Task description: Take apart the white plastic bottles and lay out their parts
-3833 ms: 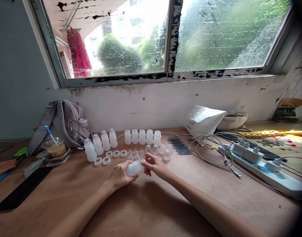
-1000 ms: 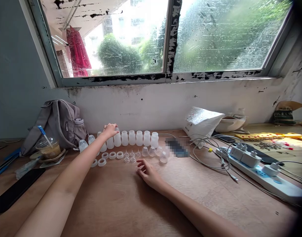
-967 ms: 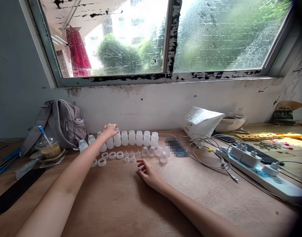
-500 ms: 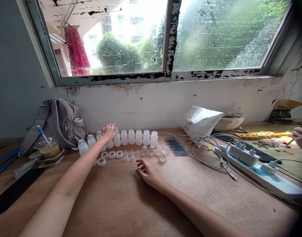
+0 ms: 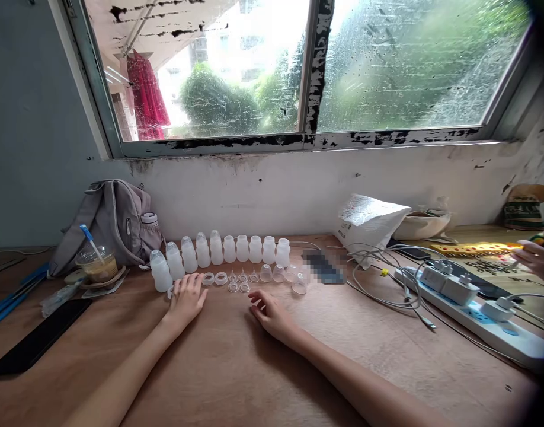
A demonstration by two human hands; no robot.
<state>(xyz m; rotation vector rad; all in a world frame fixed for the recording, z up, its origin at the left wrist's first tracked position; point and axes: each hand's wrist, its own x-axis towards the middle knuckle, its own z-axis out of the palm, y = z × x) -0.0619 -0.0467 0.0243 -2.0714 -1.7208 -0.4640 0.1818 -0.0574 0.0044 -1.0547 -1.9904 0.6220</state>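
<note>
A curved row of small frosted baby bottles stands on the table. Those on the left wear clear domed caps, such as the capped bottle (image 5: 160,271); uncapped bottles (image 5: 242,248) make up the right part. My left hand (image 5: 186,296) lies in front of the capped bottles with fingers stretched out, beside the white collar rings (image 5: 208,279). Something pale shows at its left edge, mostly hidden. My right hand (image 5: 272,315) rests on the table, fingers loosely bent and apart, holding nothing. Just beyond it are clear bottle teats (image 5: 233,281) and clear domed caps (image 5: 300,284).
Left stand a grey backpack (image 5: 114,222), an iced drink cup (image 5: 98,264) and a black flat case (image 5: 41,337). On the right are a silvery pouch (image 5: 365,222), tangled cables (image 5: 378,284) and a power strip (image 5: 476,317). Another person's hand (image 5: 536,255) shows far right.
My left hand has come away from the cap on a middle bottle and moved down to the collar rings. That bottle now stands capped. My right hand has barely moved; the view shifted slightly.
</note>
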